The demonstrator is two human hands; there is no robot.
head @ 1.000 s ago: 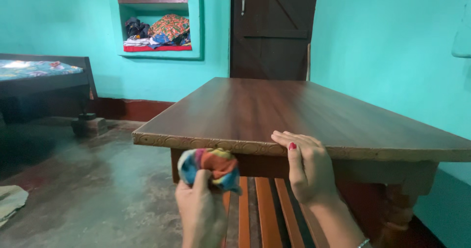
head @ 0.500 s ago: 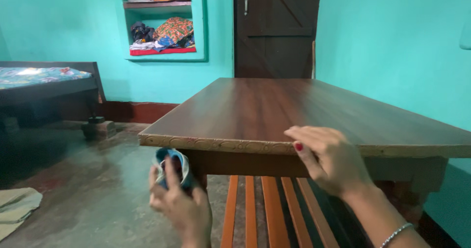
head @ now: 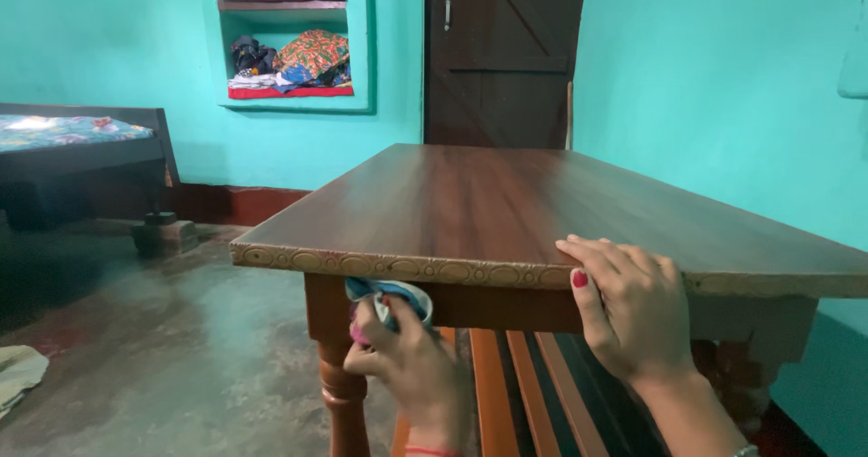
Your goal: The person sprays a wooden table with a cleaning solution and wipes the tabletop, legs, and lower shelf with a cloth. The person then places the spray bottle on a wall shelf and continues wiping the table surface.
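The left hand (head: 402,362) is clenched around a bunched multicoloured cloth rag (head: 391,295), pressing it up against the dark wooden rail just under the near edge of the brown wood-grain tabletop (head: 506,204), close beside the turned reddish wooden table leg (head: 336,376). The right hand (head: 633,308) lies released, grasping nothing, its fingers draped flat over the tabletop's near edge and the thumb hanging down the front; the nails are painted red. A carved pale trim strip (head: 380,264) runs along that near edge. Below the tabletop, orange-brown wooden slats (head: 506,394) show between the two hands. Farther off, a grey concrete floor (head: 181,348) spreads to the left, with a dark-framed bed (head: 81,150) against the turquoise wall. Beyond the tabletop stand a dark brown wooden door (head: 502,55) and a wall niche of shelves (head: 289,37) stacked with folded bright fabrics.
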